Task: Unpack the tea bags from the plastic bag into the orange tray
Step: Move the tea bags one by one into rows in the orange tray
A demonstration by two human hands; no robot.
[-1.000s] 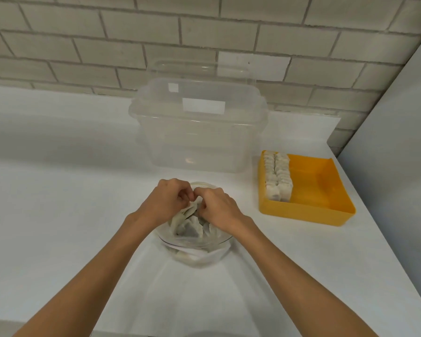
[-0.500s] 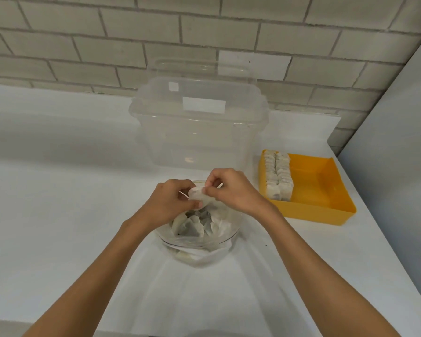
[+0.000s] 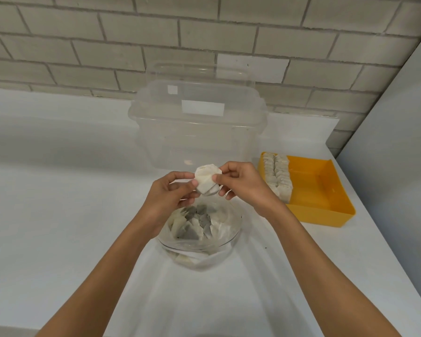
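White tabletop (image 3: 58, 203) under a brick wall (image 3: 107, 45): the left hand (image 3: 170, 190) and right hand (image 3: 243, 183) are together pinching a small stack of tea bags (image 3: 206, 181), which has just been rising out of the plastic bag (image 3: 233, 237) and is now hovering above its mouth. The carry right to the partly filled orange tray (image 3: 321, 190) is probably coming next.

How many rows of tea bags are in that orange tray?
2. The first row runs along the tray's left wall; the second row sits right beside it, toward the middle. None seem hidden.
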